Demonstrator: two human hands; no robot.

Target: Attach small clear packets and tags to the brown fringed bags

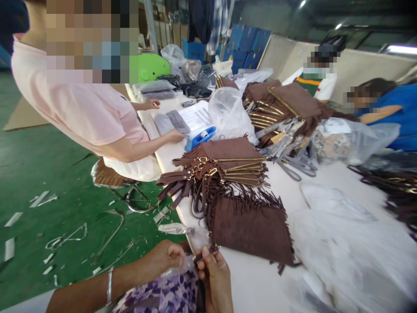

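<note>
At the table's near edge, my right hand [215,271] is closed around a dark brown strap [199,257] beside the metal fitting of a brown fringed bag [250,230]. The bag lies flat with its fringe facing away from me. Just left of the strap, my left hand [169,256] has its fingers pinched together, with thin clear plastic [184,266] at the fingertips. My purple-patterned clothing is below both hands. Beyond the flat bag sits a stack of similar fringed bags [234,152] with gold zippers and straps hanging over the edge.
A co-worker in a pink shirt [84,113] sits at the left, a hand near a blue tape dispenser [202,137]. More brown bags [289,102] are piled farther back. Clear plastic bags [345,243] cover the right side. Two other people work beyond; scraps litter the green floor [74,191].
</note>
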